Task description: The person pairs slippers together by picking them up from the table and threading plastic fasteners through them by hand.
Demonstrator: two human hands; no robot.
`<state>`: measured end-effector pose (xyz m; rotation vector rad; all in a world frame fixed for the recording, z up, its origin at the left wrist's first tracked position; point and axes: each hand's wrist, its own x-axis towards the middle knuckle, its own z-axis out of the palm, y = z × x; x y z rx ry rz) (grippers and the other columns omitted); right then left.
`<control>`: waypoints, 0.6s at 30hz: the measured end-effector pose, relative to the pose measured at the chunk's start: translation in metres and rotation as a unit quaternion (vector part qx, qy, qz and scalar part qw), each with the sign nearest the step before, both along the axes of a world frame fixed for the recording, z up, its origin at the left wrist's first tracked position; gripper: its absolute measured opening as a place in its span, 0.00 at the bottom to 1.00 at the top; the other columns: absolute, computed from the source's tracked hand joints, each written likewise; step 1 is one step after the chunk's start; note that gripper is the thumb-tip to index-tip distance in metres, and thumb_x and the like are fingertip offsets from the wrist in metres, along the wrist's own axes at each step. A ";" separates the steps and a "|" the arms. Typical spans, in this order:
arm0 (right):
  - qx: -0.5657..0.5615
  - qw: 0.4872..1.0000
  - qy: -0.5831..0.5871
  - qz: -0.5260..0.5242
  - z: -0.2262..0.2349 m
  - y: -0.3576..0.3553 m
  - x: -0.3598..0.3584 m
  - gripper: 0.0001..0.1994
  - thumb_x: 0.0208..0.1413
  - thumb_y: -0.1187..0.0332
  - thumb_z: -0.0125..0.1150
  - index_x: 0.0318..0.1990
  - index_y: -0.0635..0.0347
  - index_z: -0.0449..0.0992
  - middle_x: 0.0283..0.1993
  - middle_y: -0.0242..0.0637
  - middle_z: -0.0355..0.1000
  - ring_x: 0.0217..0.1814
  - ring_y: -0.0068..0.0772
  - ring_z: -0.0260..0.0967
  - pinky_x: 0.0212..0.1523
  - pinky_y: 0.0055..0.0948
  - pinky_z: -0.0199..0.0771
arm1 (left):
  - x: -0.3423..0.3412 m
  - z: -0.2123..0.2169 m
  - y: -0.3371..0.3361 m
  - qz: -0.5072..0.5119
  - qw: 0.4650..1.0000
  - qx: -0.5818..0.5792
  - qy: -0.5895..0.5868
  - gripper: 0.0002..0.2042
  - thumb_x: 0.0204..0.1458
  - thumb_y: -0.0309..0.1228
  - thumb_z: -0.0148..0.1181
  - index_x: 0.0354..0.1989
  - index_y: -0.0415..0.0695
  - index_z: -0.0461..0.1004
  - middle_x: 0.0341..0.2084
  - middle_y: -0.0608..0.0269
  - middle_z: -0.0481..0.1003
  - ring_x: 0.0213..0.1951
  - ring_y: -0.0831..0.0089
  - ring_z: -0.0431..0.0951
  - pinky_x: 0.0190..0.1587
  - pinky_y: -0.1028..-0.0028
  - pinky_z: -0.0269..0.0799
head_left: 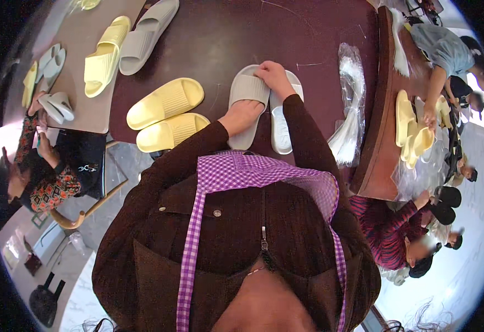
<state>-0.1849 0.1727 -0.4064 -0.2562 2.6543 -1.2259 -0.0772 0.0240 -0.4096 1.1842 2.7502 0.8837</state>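
Note:
A pair of light grey slide slippers lies in front of me on the dark red table. My left hand (242, 117) reaches under the ribbed strap of the left grey slipper (247, 91), its fingers hidden inside. Over the inner edge of that strap, between the two slippers, is my right hand (273, 77). Its fingers are bent and pressed together at the strap; whatever they pinch is too small to make out. The right grey slipper (281, 130) stands alongside, partly covered by my right hand and wrist.
Two yellow slippers (165, 103) lie left of my hands. Beyond them are another yellow slipper (108, 55) and a grey slipper (149, 37). A bundle of thin white strands (350, 105) in clear plastic lies right. Co-workers handle slippers at both sides.

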 end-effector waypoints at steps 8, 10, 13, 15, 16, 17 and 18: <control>-0.271 0.945 -0.091 -0.158 0.010 0.008 0.023 0.04 0.49 0.73 0.54 0.30 0.64 0.72 0.25 0.32 0.72 0.30 0.19 0.68 0.31 0.20 0.68 | 0.016 0.023 -0.007 0.060 0.990 0.124 -0.039 0.15 0.43 0.23 0.52 0.42 0.38 0.67 0.34 0.55 0.71 0.35 0.58 0.73 0.38 0.66 0.69; -0.266 0.952 -0.062 -0.139 0.019 0.011 0.035 0.04 0.49 0.73 0.53 0.30 0.64 0.71 0.26 0.31 0.72 0.30 0.19 0.68 0.32 0.20 0.68 | 0.022 0.041 -0.013 0.133 0.961 0.227 -0.087 0.13 0.46 0.24 0.51 0.42 0.36 0.69 0.34 0.55 0.73 0.33 0.62 0.74 0.36 0.68 0.70; -0.253 0.962 -0.004 -0.100 0.035 0.008 0.055 0.03 0.51 0.74 0.52 0.31 0.63 0.70 0.27 0.31 0.71 0.31 0.19 0.67 0.33 0.20 0.68 | -0.002 0.062 -0.018 0.213 0.908 0.291 -0.214 0.10 0.49 0.26 0.51 0.39 0.36 0.71 0.31 0.59 0.74 0.30 0.71 0.73 0.34 0.74 0.68; -0.265 0.960 0.003 -0.087 0.042 0.005 0.069 0.02 0.51 0.74 0.53 0.31 0.63 0.70 0.28 0.31 0.71 0.31 0.19 0.67 0.34 0.20 0.67 | -0.021 0.067 -0.020 0.250 0.872 0.319 -0.275 0.09 0.51 0.27 0.51 0.38 0.35 0.72 0.30 0.62 0.74 0.29 0.75 0.72 0.32 0.77 0.67; -0.270 0.959 0.007 -0.080 0.047 0.004 0.076 0.02 0.51 0.74 0.53 0.31 0.63 0.70 0.29 0.31 0.71 0.32 0.19 0.67 0.34 0.20 0.67 | -0.031 0.067 -0.022 0.233 0.848 0.344 -0.330 0.09 0.51 0.27 0.52 0.37 0.36 0.73 0.29 0.64 0.74 0.29 0.78 0.71 0.32 0.79 0.66; -0.271 0.959 0.008 -0.084 0.054 0.002 0.081 0.02 0.51 0.74 0.53 0.31 0.63 0.70 0.29 0.31 0.71 0.32 0.19 0.67 0.34 0.20 0.67 | -0.040 0.069 -0.023 0.215 0.820 0.368 -0.383 0.09 0.51 0.28 0.53 0.37 0.36 0.73 0.28 0.65 0.73 0.29 0.80 0.70 0.32 0.80 0.65; -0.280 0.957 0.015 -0.081 0.061 -0.001 0.085 0.02 0.51 0.75 0.53 0.31 0.63 0.71 0.28 0.31 0.71 0.32 0.19 0.67 0.34 0.20 0.67 | -0.044 0.071 -0.023 0.197 0.788 0.389 -0.434 0.09 0.51 0.29 0.54 0.36 0.36 0.74 0.27 0.67 0.73 0.29 0.83 0.68 0.32 0.82 0.64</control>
